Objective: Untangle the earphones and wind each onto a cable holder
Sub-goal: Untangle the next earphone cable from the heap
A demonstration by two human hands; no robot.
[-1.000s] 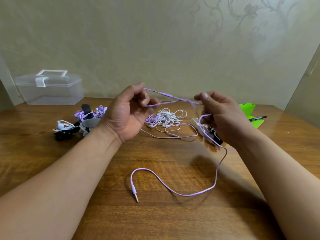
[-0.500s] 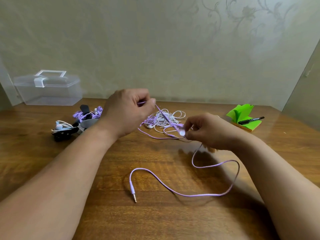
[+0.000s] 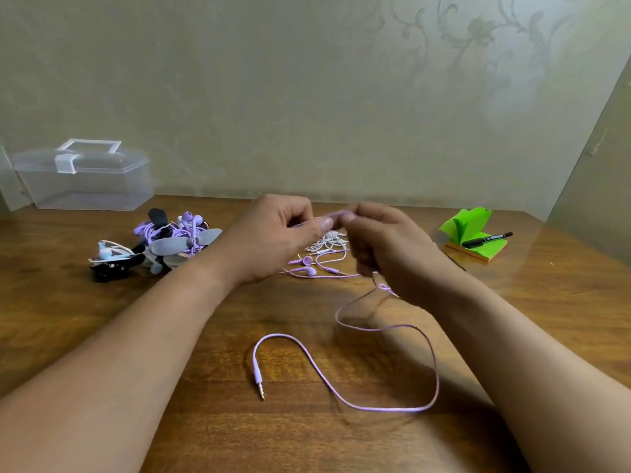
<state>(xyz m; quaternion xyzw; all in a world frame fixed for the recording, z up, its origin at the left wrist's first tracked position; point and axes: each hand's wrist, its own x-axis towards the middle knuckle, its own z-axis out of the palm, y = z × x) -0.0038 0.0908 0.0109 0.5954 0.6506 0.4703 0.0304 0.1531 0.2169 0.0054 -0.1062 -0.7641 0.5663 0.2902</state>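
Left hand (image 3: 273,240) and right hand (image 3: 392,254) both pinch the thin, smooth lilac earphone cord (image 3: 375,408) above the glossy wooden desk (image 3: 51,302).

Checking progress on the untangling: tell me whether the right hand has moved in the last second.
Yes. The right hand has moved left, away from the green note pad, and now meets the left hand on the purple cable.

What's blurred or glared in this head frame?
Head view: right hand motion-blurred, smearing the purple cable pinched between both hands; left hand fairly sharp; jack plug crisp; soft glare on the table near the green notes.
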